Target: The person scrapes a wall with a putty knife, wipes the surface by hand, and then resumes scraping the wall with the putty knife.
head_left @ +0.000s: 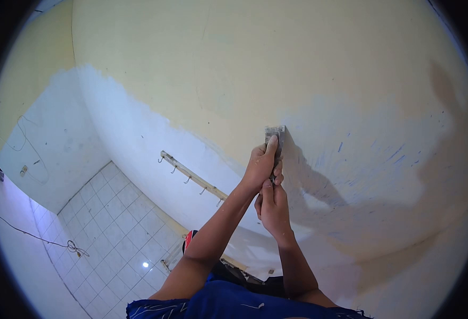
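Note:
My left hand [261,166] is closed around a putty knife [274,131], with its thumb laid up along the tool toward the blade. The grey, smeared blade meets the wall [234,80] near the middle of the view. Just below, my right hand [274,208] has its fingers closed at the lower end of the same tool; the handle is mostly hidden by both hands. Around the blade, the wall goes from beige-yellow paint above to a whitish, patchy surface below. Blue streaks [341,146] mark the surface to the right.
A hook rail [191,176] with several hooks runs along the wall, left of my arms. White floor tiles [114,223] lie at lower left. A cable [70,245] loops nearby, and a wall socket [23,170] sits on the left wall. Shadows of my arms fall rightward.

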Motion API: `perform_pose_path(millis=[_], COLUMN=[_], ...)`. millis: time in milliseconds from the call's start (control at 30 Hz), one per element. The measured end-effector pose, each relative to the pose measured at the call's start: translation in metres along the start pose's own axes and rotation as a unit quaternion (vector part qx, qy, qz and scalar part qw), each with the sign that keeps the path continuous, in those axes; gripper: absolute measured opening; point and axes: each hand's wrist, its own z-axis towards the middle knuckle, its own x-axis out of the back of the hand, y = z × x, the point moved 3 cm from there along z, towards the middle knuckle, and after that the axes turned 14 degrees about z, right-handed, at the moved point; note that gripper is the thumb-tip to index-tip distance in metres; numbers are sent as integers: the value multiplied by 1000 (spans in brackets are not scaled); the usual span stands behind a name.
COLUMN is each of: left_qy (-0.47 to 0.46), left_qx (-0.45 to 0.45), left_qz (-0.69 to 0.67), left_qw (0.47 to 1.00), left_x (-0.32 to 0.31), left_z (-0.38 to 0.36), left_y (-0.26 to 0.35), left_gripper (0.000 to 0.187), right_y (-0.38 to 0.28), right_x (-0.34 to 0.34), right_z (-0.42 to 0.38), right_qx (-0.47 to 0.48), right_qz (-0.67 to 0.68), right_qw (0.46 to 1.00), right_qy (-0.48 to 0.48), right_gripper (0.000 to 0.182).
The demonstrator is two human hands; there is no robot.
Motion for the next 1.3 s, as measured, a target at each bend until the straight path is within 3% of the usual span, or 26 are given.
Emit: perform_pose_path(millis=[267,400,533,767,867,933,1033,1300], left_qy=[16,12,-8,19,10,15,-11,-9], left_qx=[-25,-12,-6,-39,-37,-10,11,5], left_qz=[-7,19,-4,-57,-51,50,14,-12], left_qw=[1000,1000,1000,997,998,999,1000,1000], left_x=[4,7,1,4,7,7,2,-3], left_z=[12,7,4,20,14,5,-1,8], left_y=[51,22,0,55,47,30,1,60], left_gripper=[49,49,49,47,47,48,47,49], right_y=[-36,-14,-1,-45,-23,-6,12,-43], right_x=[-22,-13,-2,-23,-19,-16,-9,-27], right_z=[24,12,4,35,28,17,1,18], right_qx=[-17,35,3,1,27,40,40,4], right_qz=[40,11,-4,11,23,39,61,80], right_qw=[997,999,1000,998,999,998,997,996], right_qy=[-56,-32,3,-56,-41,-20,10,-36], right_gripper=[32,31,32,33,32,31,32,32])
